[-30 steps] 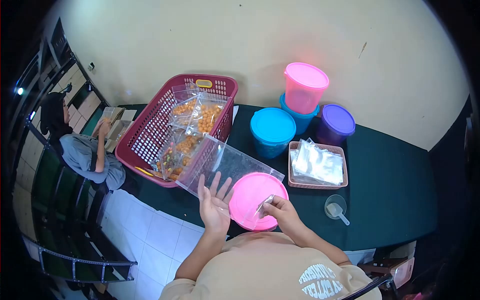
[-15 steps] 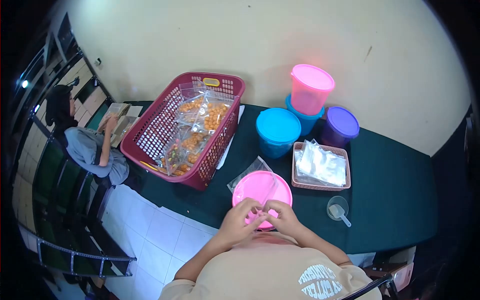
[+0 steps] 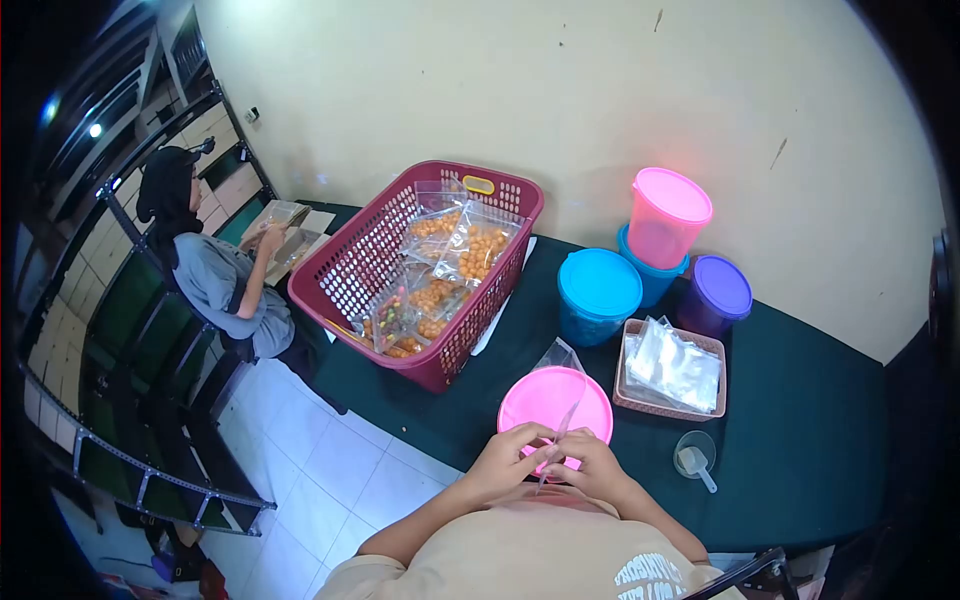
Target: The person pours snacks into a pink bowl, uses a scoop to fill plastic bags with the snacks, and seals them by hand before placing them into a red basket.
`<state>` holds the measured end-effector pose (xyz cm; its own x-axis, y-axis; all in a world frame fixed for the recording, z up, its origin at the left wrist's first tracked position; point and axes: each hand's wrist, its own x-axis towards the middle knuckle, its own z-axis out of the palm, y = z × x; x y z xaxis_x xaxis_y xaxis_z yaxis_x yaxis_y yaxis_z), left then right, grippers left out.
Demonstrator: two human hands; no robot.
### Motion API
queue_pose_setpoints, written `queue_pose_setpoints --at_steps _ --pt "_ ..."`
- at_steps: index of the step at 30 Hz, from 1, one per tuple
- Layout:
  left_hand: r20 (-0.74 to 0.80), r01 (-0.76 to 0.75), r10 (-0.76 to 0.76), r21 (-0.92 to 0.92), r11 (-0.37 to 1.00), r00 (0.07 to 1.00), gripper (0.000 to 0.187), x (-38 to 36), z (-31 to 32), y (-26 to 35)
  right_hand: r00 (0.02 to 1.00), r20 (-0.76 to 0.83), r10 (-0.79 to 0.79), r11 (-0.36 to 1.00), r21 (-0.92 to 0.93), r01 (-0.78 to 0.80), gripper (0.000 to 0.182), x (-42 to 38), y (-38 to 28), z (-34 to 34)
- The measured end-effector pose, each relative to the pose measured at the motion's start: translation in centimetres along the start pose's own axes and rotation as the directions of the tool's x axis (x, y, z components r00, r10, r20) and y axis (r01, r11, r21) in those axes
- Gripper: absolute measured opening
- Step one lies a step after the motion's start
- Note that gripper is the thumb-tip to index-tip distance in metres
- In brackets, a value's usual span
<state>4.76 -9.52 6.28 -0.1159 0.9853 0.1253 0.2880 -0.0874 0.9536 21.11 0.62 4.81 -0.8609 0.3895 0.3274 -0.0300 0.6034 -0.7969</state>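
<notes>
Over the round pink lid (image 3: 530, 400) of a tub in front of me, my left hand (image 3: 511, 460) and my right hand (image 3: 590, 463) are close together. Fingers of both pinch a clear plastic bag (image 3: 569, 417), which is turned nearly edge-on. It looks flat, and its lower part is hard to see against my shirt. Behind the lid, another clear bag (image 3: 561, 354) lies on the dark green cloth, partly hidden by the tub.
A maroon basket (image 3: 455, 372) on the left holds several bags of orange snacks (image 3: 484, 252). A small basket (image 3: 668, 409) holds empty bags (image 3: 675, 368). Near it stand blue, purple and pink tubs (image 3: 598, 285) and a cup with a scoop (image 3: 696, 465). A co-worker (image 3: 225, 280) stands at far left.
The view has shifted, so everything sits lower and further right. Between my hands, the bag has turned more upright and edge-on. Both hands keep their pinch above the pink lid.
</notes>
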Motion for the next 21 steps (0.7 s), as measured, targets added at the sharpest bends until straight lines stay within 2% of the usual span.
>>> queue_pose_setpoints --at_steps 4,6,10,12,15,21 --pt "-0.003 0.026 -0.026 -0.03 0.999 1.0 0.022 0.11 0.25 -0.5 0.999 -0.014 0.048 0.999 0.0 -0.048 0.012 -0.08 -0.39 -0.1" --pt "0.001 0.037 -0.037 -0.026 0.999 0.999 0.021 0.24 0.27 -0.73 0.99 -0.074 0.119 0.992 0.049 -0.115 0.012 -0.27 -0.35 -0.01" --pt "0.042 0.113 -0.108 -0.144 0.983 0.993 0.021 0.27 0.52 -0.48 0.992 -0.079 0.095 0.995 0.046 -0.092 0.012 -0.45 -0.15 -0.11" --pt "0.047 0.142 -0.135 -0.203 0.969 0.99 0.022 0.43 0.61 -0.33 0.981 -0.121 0.154 0.987 0.061 -0.147 0.011 -0.53 -0.21 -0.03" --pt "0.046 0.14 -0.133 -0.196 0.971 0.99 0.023 0.56 0.58 -0.33 0.988 -0.118 0.096 0.995 0.042 -0.091 0.012 -0.55 0.49 0.01" --pt "0.046 0.144 -0.137 -0.208 0.967 0.989 0.024 0.6 0.51 0.18 0.99 -0.093 0.102 0.992 0.085 -0.094 0.011 -0.52 0.4 -0.51"
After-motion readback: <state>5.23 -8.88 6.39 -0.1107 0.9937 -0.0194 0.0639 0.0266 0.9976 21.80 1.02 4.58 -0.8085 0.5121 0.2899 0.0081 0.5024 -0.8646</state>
